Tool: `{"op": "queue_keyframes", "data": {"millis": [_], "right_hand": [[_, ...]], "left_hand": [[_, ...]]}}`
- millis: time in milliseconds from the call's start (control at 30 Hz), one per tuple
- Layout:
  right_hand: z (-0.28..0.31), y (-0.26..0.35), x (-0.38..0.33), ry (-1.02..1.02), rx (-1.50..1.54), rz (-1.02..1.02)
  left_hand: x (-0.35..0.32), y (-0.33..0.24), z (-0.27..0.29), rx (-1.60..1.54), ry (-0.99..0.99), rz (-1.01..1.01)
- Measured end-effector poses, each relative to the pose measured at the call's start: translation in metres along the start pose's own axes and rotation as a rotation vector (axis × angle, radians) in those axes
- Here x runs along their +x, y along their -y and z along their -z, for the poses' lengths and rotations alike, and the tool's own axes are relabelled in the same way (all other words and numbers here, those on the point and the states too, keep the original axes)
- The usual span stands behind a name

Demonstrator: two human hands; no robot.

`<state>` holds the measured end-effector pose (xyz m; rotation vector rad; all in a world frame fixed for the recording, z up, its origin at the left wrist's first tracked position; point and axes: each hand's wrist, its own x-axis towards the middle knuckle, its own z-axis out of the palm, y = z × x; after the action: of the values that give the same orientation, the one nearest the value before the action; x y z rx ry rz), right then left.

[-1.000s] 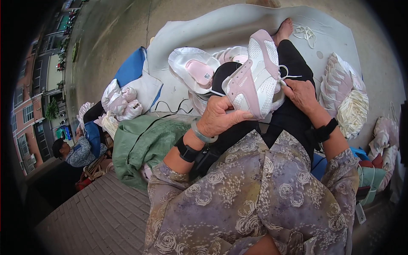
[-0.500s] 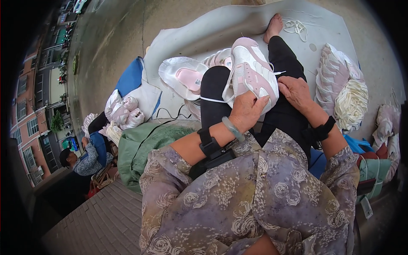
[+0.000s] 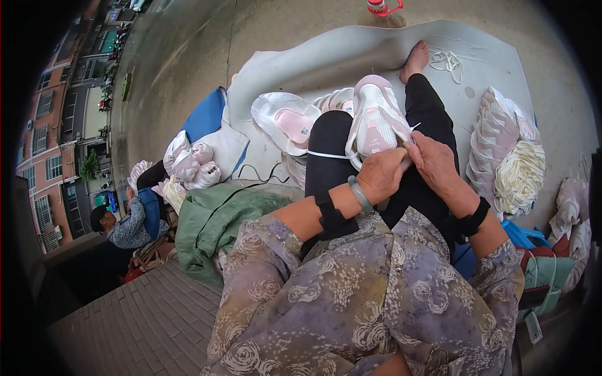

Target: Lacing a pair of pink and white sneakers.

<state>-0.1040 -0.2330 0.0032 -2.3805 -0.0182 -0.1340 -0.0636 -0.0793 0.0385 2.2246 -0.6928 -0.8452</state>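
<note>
A pink-and-white sneaker (image 3: 376,113) rests between my knees, its toe pointing away from me. My left hand (image 3: 381,175) is closed on the sneaker's near end. My right hand (image 3: 434,161) is closed at its right edge, fingertips meeting those of the left; whatever they pinch is hidden. Just above the right fingers, a short white lace end (image 3: 414,126) sticks out. Another stretch of white shoelace (image 3: 329,155) runs across my left knee to the shoe.
Pale shoe uppers with pink insoles (image 3: 292,125) lie left of my knee on a grey sheet (image 3: 301,66). To the right stand stacked uppers (image 3: 492,147) and a bundle of cream laces (image 3: 520,169). A green sack (image 3: 219,219) lies at left; a person (image 3: 132,222) sits beyond it.
The sneaker has turned, showing more of its top. My left hand has moved in against my right fingertips. With the view shifted, a red-capped bottle appears at the far edge.
</note>
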Motion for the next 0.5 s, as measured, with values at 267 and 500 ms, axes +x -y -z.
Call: {"op": "queue_keyframes", "data": {"millis": [267, 500], "right_hand": [[-0.006, 0.002, 0.002, -0.017, -0.258, 0.11], [-0.01, -0.006, -0.005, 0.073, -0.336, 0.146]], "left_hand": [[-0.023, 0.043, 0.049, 0.39, -0.295, 0.035], [-0.009, 0.071, 0.034, 0.285, -0.215, -0.07]]}}
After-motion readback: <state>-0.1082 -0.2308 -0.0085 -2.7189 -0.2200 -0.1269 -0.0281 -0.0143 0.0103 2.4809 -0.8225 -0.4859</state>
